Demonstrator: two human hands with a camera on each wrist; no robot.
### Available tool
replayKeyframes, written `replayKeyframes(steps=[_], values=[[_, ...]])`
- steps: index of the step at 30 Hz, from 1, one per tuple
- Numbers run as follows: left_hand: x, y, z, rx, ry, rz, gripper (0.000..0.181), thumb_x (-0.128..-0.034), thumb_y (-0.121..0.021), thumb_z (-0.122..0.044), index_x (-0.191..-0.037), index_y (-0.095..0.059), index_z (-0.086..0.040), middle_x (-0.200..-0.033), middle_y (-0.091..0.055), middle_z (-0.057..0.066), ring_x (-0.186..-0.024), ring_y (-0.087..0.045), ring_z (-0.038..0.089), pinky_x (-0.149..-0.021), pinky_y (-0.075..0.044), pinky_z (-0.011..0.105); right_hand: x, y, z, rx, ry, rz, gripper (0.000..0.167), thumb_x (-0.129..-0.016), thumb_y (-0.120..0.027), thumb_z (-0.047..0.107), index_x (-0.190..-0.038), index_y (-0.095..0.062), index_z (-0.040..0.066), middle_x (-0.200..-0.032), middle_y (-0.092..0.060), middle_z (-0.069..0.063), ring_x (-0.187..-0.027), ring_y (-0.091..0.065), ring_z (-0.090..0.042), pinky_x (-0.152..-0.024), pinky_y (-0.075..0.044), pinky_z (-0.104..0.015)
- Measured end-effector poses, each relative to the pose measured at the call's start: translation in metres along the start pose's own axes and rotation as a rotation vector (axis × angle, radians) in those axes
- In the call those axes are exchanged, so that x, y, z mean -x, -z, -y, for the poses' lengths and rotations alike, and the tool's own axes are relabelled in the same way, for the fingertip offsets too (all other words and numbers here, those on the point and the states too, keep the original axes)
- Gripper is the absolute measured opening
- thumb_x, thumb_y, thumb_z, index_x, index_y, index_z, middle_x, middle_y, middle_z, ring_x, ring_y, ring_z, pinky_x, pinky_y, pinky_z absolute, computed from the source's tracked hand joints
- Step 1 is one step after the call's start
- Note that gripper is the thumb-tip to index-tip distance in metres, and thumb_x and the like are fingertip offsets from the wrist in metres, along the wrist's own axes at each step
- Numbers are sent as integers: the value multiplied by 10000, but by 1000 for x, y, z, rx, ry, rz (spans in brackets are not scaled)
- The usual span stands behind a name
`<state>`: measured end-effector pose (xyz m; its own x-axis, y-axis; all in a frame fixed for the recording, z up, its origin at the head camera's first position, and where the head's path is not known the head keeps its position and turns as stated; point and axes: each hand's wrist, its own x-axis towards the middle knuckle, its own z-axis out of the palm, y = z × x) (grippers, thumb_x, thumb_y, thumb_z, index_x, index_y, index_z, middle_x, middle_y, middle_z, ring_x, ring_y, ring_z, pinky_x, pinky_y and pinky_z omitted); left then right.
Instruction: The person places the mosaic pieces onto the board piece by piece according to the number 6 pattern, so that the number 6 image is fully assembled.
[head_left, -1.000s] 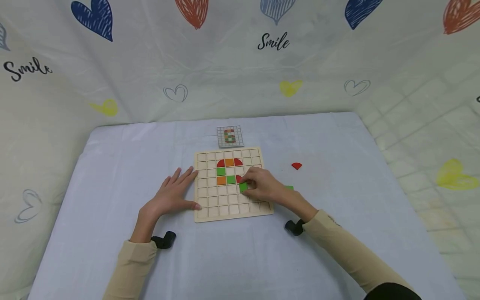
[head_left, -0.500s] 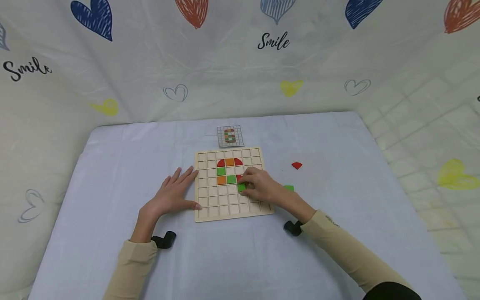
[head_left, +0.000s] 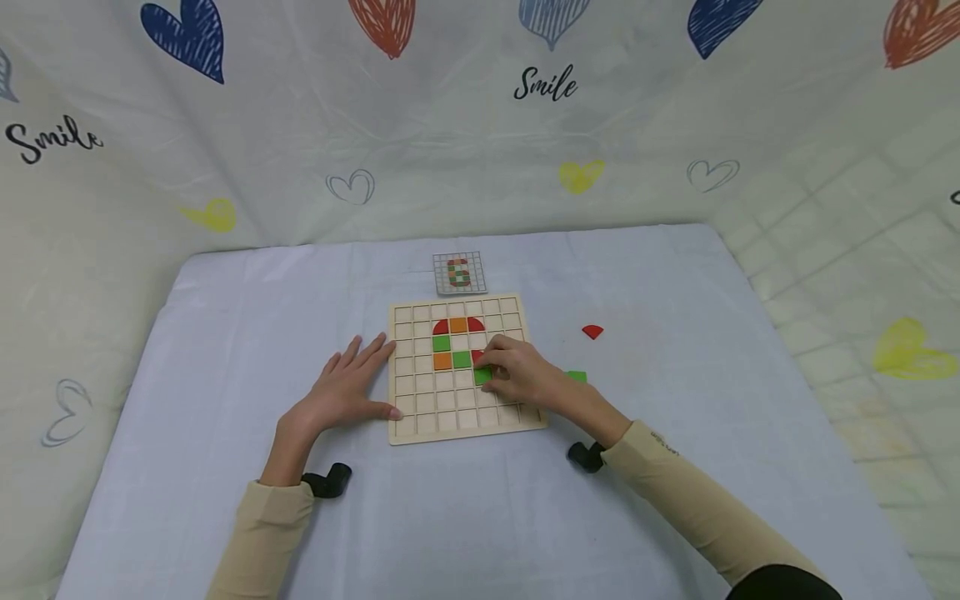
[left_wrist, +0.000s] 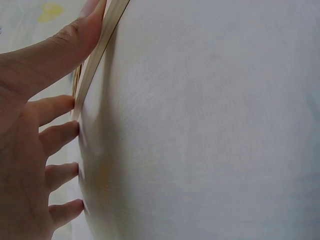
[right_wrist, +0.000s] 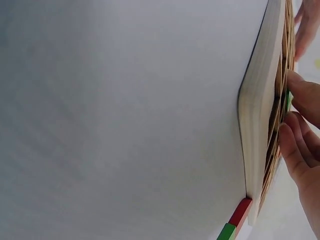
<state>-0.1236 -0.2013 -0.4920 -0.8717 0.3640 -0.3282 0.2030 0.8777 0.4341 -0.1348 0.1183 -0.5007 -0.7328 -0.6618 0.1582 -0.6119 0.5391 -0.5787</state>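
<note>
A wooden grid board (head_left: pixel 423 421) lies on the table with red, orange and green tiles set in its cells. My right hand (head_left: pixel 517 368) pinches a green square tile (head_left: pixel 482 377) between fingers and thumb, at a cell just below a red tile (head_left: pixel 477 357) that the fingers partly cover. In the right wrist view only a green sliver shows between the fingertips. My left hand (head_left: pixel 341 396) lies spread at the board's left edge, its thumb on the lower left part of the rim. The left wrist view shows that thumb (left_wrist: pixel 75 42) against the board's side.
Behind the board lies a small card (head_left: pixel 460 273) printed with a coloured grid pattern. To the right are a loose red quarter-round tile (head_left: pixel 592 332) and a green tile (head_left: pixel 577 377), partly hidden by my right wrist. A printed cloth (head_left: pixel 465 125) hangs behind the table.
My right hand has shifted slightly left with the green square tile, which now lines up with the cell below the red one. The left hand has stayed put.
</note>
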Motion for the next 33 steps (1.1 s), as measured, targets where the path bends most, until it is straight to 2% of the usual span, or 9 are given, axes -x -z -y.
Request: replayKeyframes(steps=[10, 16, 25, 33], values=[[1, 0, -1, 1, 0, 7, 1150, -768, -874, -504, -1651, -236, -138, -1736, -138, 105, -1594, -3, 428, -1246, -42, 680, 3, 8, 4, -9, -9, -15, 262, -840, -839, 54, -1082, -755, -3, -1046, -686, -114, -880, -644, -222, -759, -568, -254], [2, 0, -2, 4, 5, 8, 1146, -770, -875, -492, -1649, -237, -127, -1735, -139, 113, -1593, -1, 432, -1244, -37, 682, 9, 16, 4, -41, -60, -14, 263, -844, -824, 32, -1099, -765, 5, -1040, -710, -103, -877, -658, -229, -768, -588, -289], [4, 1, -3, 5, -3, 10, 1138, -780, -870, -486, -1649, -235, -117, -1734, -139, 122, -1590, -2, 442, -1238, -47, 693, 26, 30, -3, -40, -154, 15, 253, -874, -775, 9, -1124, -736, 2, -1058, -712, -102, -911, -655, -225, -777, -586, -326], [4, 3, -4, 4, -3, 11, 1132, -785, -868, -483, -1650, -233, -123, -1735, -137, 118, -1590, -1, 439, -1239, -43, 691, 44, 42, -12, 9, -177, -28, 244, -867, -791, 20, -1106, -746, 4, -1038, -720, -91, -895, -670, -221, -752, -601, -331]])
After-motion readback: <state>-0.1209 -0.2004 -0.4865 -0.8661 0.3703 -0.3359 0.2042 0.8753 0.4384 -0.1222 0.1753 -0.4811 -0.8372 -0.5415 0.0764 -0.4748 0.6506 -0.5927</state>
